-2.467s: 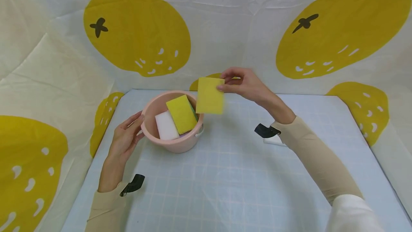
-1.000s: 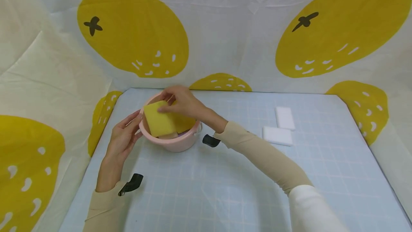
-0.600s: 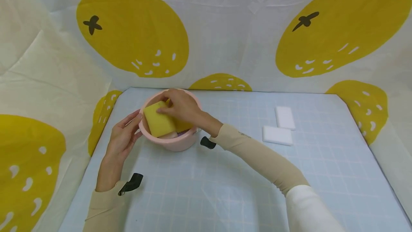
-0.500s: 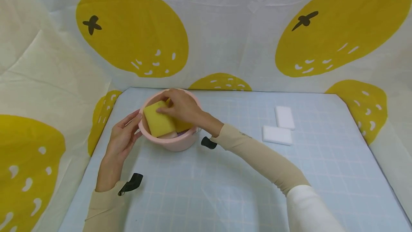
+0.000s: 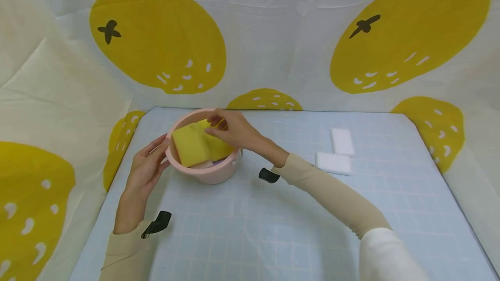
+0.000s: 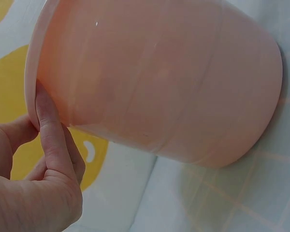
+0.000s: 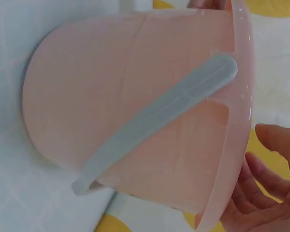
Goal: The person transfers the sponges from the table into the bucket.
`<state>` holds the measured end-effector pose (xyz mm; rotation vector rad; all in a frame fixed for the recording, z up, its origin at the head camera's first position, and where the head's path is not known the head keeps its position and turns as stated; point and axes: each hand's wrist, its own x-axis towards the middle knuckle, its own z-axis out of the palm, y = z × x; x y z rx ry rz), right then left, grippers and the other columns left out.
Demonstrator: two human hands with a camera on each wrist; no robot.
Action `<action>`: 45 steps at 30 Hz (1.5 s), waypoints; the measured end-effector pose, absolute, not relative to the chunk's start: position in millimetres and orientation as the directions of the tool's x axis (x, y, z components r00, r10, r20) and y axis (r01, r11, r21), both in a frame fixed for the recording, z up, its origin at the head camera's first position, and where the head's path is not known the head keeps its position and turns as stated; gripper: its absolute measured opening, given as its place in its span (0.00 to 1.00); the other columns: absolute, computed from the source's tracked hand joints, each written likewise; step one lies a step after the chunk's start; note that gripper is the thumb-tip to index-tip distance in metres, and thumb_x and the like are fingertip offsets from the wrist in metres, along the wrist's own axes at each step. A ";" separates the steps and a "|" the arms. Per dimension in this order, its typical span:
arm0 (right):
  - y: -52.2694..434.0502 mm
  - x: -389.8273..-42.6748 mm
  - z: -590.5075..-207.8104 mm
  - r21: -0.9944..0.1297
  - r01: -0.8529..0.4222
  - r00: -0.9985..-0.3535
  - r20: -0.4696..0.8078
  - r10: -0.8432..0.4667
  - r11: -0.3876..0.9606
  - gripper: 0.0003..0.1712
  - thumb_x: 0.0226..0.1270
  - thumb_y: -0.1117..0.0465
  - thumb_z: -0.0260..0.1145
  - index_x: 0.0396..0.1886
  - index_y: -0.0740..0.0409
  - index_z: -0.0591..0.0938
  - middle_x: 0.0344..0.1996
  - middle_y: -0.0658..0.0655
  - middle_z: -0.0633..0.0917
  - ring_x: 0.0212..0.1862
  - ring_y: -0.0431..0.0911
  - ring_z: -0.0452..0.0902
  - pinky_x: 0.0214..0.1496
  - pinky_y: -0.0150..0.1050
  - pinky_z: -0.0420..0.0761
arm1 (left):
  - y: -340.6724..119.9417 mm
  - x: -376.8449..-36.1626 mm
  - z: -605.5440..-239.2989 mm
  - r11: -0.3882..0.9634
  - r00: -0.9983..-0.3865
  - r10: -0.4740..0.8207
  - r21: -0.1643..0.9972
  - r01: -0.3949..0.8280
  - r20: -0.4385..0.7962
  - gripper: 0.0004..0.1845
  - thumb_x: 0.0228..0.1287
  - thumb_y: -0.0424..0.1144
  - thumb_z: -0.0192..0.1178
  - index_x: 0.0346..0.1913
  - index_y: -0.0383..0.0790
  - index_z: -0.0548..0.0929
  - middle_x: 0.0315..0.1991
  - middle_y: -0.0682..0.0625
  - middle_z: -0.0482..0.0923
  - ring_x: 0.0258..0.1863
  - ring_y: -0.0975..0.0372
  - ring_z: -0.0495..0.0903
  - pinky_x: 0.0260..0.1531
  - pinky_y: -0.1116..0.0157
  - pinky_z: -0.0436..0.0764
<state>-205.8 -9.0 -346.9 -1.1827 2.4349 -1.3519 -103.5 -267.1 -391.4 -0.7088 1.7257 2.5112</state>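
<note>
A pink bucket (image 5: 212,178) stands upright at the table's left back. My left hand (image 5: 145,166) pinches its rim; in the left wrist view the fingers (image 6: 53,137) lie along the outside, just under the lip. Inside the bucket, a yellow sponge (image 5: 190,144) leans at the left, beside a second yellow sponge (image 5: 218,147). A pale block (image 5: 202,165) shows below them, with a bit of purple beside it. Over the bucket's right side hovers my right hand (image 5: 236,130), its fingers loosely bent and holding nothing. The right wrist view shows its thumb and fingers apart near the rim.
Two white sponge-like blocks, one crosswise (image 5: 333,163) and one lengthwise (image 5: 342,142), lie on the table (image 5: 250,229) to the right. The bucket's pale grey handle (image 7: 157,121) hangs down its side. A lemon-print cloth (image 5: 265,47) rises behind the table.
The right hand brought a yellow sponge leftward into the bucket, let go of it and drew back slightly right. The left hand has kept its grip on the rim.
</note>
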 end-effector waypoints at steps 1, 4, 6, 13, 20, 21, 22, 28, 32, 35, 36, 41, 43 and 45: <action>-5.9 -206.4 -347.4 -0.765 -0.571 -0.695 0.255 -0.673 0.300 0.14 0.72 0.60 0.71 0.51 0.65 0.83 0.44 0.57 0.86 0.46 0.45 0.81 0.52 0.33 0.82 | -267.2 -103.6 -391.4 -0.391 -0.895 -0.243 0.882 -0.262 -0.373 0.40 0.62 0.47 0.74 0.76 0.46 0.71 0.58 0.58 0.79 0.51 0.68 0.82 0.46 0.69 0.85; 3.7 -207.9 -348.0 -0.780 -0.549 -0.712 0.249 -0.656 0.300 0.14 0.72 0.61 0.71 0.50 0.65 0.83 0.42 0.56 0.86 0.45 0.45 0.81 0.51 0.32 0.82 | -267.2 -103.8 -391.1 -0.385 -0.892 -0.250 0.884 -0.266 -0.377 0.41 0.61 0.48 0.74 0.75 0.46 0.71 0.59 0.57 0.79 0.52 0.67 0.82 0.47 0.69 0.85; 10.1 -208.5 -347.5 -0.790 -0.537 -0.721 0.247 -0.648 0.295 0.14 0.72 0.61 0.71 0.50 0.65 0.83 0.42 0.56 0.86 0.45 0.45 0.81 0.51 0.33 0.82 | -267.1 -103.5 -391.0 -0.376 -0.889 -0.255 0.886 -0.271 -0.380 0.41 0.60 0.49 0.75 0.75 0.46 0.71 0.60 0.57 0.78 0.53 0.67 0.81 0.47 0.69 0.85; 32.1 -211.4 -344.6 -0.825 -0.482 -0.751 0.214 -0.625 0.295 0.14 0.72 0.61 0.70 0.53 0.64 0.82 0.46 0.56 0.85 0.48 0.47 0.82 0.53 0.41 0.84 | -266.7 -101.6 -391.2 -0.354 -0.887 -0.259 0.892 -0.281 -0.382 0.43 0.59 0.52 0.75 0.76 0.47 0.71 0.66 0.55 0.74 0.56 0.66 0.80 0.49 0.70 0.83; 58.8 -214.6 -346.1 -0.833 -0.455 -0.771 0.191 -0.608 0.315 0.15 0.72 0.61 0.70 0.53 0.63 0.82 0.48 0.56 0.85 0.50 0.48 0.82 0.55 0.43 0.85 | -265.8 -100.2 -390.7 -0.354 -0.883 -0.261 0.890 -0.287 -0.389 0.43 0.58 0.53 0.75 0.76 0.49 0.71 0.70 0.53 0.71 0.57 0.67 0.80 0.49 0.70 0.83; 62.6 -214.9 -346.6 -0.833 -0.456 -0.771 0.194 -0.606 0.313 0.15 0.72 0.61 0.70 0.54 0.63 0.82 0.48 0.57 0.85 0.50 0.48 0.82 0.56 0.43 0.84 | -265.7 -100.0 -390.7 -0.355 -0.884 -0.261 0.890 -0.286 -0.388 0.43 0.58 0.53 0.75 0.76 0.49 0.71 0.70 0.53 0.71 0.57 0.67 0.80 0.49 0.70 0.83; 66.5 -215.0 -347.3 -0.833 -0.457 -0.772 0.198 -0.605 0.311 0.16 0.72 0.61 0.70 0.54 0.63 0.82 0.48 0.57 0.85 0.50 0.48 0.82 0.56 0.43 0.84 | -265.6 -99.9 -390.8 -0.355 -0.884 -0.262 0.890 -0.286 -0.388 0.43 0.58 0.53 0.75 0.76 0.49 0.71 0.70 0.53 0.71 0.57 0.67 0.80 0.49 0.70 0.83; 89.6 -214.3 -351.8 -0.839 -0.459 -0.781 0.224 -0.583 0.293 0.15 0.72 0.60 0.70 0.54 0.62 0.83 0.47 0.57 0.85 0.49 0.48 0.81 0.57 0.45 0.83 | -265.1 -99.3 -391.1 -0.361 -0.883 -0.258 0.887 -0.288 -0.392 0.43 0.58 0.52 0.75 0.76 0.49 0.71 0.70 0.53 0.71 0.56 0.67 0.80 0.49 0.70 0.83; 105.3 -213.9 -355.9 -0.844 -0.446 -0.796 0.222 -0.563 0.297 0.16 0.72 0.59 0.71 0.54 0.60 0.83 0.47 0.56 0.85 0.49 0.48 0.81 0.59 0.46 0.82 | -265.0 -98.7 -391.5 -0.363 -0.881 -0.260 0.885 -0.290 -0.396 0.43 0.57 0.53 0.76 0.75 0.49 0.72 0.68 0.54 0.72 0.55 0.67 0.81 0.49 0.70 0.83; 117.6 -212.4 -358.4 -0.845 -0.437 -0.804 0.213 -0.555 0.309 0.17 0.72 0.58 0.71 0.56 0.59 0.83 0.49 0.56 0.85 0.50 0.47 0.81 0.60 0.47 0.82 | -264.9 -98.2 -391.8 -0.364 -0.882 -0.262 0.886 -0.286 -0.393 0.43 0.58 0.52 0.76 0.75 0.49 0.72 0.66 0.55 0.74 0.54 0.67 0.81 0.48 0.70 0.83; 121.7 -211.8 -359.5 -0.845 -0.434 -0.807 0.210 -0.552 0.314 0.18 0.72 0.57 0.71 0.56 0.59 0.83 0.49 0.55 0.85 0.51 0.47 0.81 0.61 0.47 0.82 | -265.0 -98.0 -391.9 -0.365 -0.882 -0.262 0.887 -0.284 -0.391 0.42 0.58 0.52 0.76 0.75 0.49 0.72 0.65 0.55 0.75 0.53 0.67 0.82 0.48 0.70 0.84; 142.3 -209.6 -365.7 -0.830 -0.439 -0.817 0.209 -0.537 0.344 0.18 0.73 0.58 0.70 0.57 0.59 0.82 0.50 0.55 0.85 0.51 0.46 0.81 0.60 0.43 0.82 | -265.2 -97.4 -392.3 -0.371 -0.885 -0.262 0.887 -0.275 -0.384 0.42 0.58 0.52 0.76 0.75 0.48 0.72 0.62 0.57 0.77 0.52 0.67 0.82 0.47 0.70 0.84; 150.0 -209.3 -368.3 -0.827 -0.440 -0.821 0.213 -0.530 0.350 0.17 0.72 0.59 0.70 0.57 0.60 0.82 0.50 0.55 0.86 0.51 0.47 0.81 0.60 0.40 0.82 | -265.2 -97.3 -392.2 -0.370 -0.884 -0.265 0.887 -0.276 -0.386 0.42 0.58 0.52 0.76 0.75 0.48 0.72 0.63 0.56 0.76 0.53 0.67 0.81 0.48 0.70 0.84; 156.7 -209.0 -370.6 -0.830 -0.432 -0.827 0.210 -0.521 0.352 0.17 0.72 0.60 0.71 0.57 0.60 0.83 0.49 0.56 0.86 0.51 0.47 0.81 0.59 0.37 0.82 | -265.2 -97.0 -392.3 -0.368 -0.882 -0.269 0.887 -0.277 -0.387 0.42 0.57 0.52 0.76 0.75 0.48 0.73 0.63 0.56 0.76 0.54 0.67 0.81 0.48 0.70 0.84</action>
